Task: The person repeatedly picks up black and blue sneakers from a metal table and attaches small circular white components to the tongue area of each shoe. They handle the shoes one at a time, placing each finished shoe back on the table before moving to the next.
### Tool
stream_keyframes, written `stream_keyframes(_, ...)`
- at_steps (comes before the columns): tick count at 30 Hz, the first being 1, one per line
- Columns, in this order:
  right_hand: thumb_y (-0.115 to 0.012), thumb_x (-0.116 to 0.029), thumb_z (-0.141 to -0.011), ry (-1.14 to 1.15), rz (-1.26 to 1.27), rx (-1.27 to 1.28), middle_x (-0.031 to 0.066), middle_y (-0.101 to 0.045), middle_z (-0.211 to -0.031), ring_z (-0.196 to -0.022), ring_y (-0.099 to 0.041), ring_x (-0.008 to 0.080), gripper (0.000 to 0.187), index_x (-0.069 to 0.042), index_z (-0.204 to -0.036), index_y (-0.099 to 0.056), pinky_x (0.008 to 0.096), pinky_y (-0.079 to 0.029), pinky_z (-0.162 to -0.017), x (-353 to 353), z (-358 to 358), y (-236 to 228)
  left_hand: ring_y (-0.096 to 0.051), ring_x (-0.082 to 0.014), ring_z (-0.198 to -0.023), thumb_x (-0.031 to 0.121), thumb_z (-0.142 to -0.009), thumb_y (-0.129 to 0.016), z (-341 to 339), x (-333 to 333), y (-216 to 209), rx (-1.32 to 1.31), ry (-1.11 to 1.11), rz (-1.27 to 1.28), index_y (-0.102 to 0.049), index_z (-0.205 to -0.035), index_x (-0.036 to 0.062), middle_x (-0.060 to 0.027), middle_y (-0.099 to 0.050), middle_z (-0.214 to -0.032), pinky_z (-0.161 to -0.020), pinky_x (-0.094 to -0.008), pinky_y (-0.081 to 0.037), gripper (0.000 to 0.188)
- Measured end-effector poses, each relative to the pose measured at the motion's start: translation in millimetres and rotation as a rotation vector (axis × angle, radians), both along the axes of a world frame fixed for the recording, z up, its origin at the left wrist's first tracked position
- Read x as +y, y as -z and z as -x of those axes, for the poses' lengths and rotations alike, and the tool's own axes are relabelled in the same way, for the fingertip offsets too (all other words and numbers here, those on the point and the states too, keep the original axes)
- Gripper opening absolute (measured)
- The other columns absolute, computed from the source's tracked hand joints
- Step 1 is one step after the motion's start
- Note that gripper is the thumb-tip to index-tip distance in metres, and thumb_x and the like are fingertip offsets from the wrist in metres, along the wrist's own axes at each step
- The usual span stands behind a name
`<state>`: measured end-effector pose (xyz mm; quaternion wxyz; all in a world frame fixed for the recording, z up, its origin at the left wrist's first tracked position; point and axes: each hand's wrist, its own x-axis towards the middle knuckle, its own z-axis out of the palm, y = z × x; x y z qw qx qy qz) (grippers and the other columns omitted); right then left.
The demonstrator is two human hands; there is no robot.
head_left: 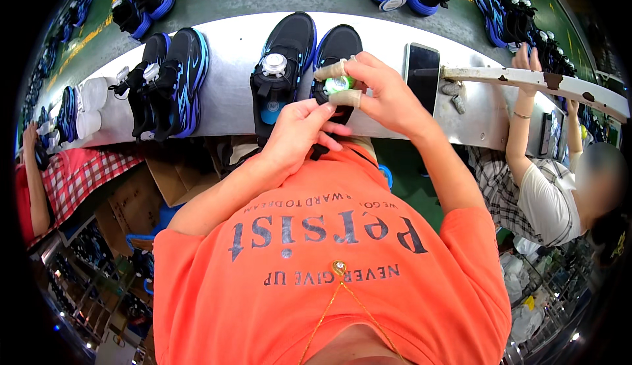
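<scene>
A pair of black shoes with blue soles stands before me on the metal bench: the left shoe and the right shoe, toes pointing away. On the left shoe's tongue sits a white round dial. My right hand, with beige covers on thumb and index finger, is closed around a round green-and-white dial over the right shoe's opening. My left hand is beside it, thumb and index pinched near the right thumb, its other fingers stretched out. Whatever small thing lies in that pinch is hidden.
Another pair of shoes stands left on the bench, past which are stacked white cups. At right lie a phone and a worn metal bar. Co-workers sit on both sides. More shoes stand on the green surface beyond.
</scene>
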<state>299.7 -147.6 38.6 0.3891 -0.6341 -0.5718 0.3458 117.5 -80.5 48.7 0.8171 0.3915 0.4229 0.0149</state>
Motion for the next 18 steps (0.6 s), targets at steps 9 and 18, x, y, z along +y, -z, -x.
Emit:
stream_keyframes(9,-0.075,-0.026,-0.082,0.080,0.038,0.124,0.0089,-0.055,-0.089,-0.081,-0.055,0.0216,0.032,-0.010,-0.110,-0.070,0.0310,-0.047,-0.074,21.7,-0.8,6.7,-0.066,-0.0117,-0.089,0.013,-0.096,-0.060,19.3,46.5,-68.3,0.125,0.435,-0.452,-0.069,-0.102,-0.0011,-0.0060,-0.069,-0.099,-0.073,-0.0252,-0.051,0.018)
stream_keyframes(18,-0.056,-0.047,-0.092,-0.154,0.051,-0.217,0.0195,-0.052,-0.128,-0.118,-0.048,0.0388,0.049,-0.018,-0.131,-0.060,0.0466,-0.038,-0.104,148.5,30.2,70.1,-0.056,-0.0191,-0.089,0.008,-0.081,-0.070,21.6,96.5,-10.6,-0.227,0.473,-0.992,-0.067,-0.105,0.0041,-0.0062,-0.057,-0.096,-0.074,-0.0279,-0.045,0.025)
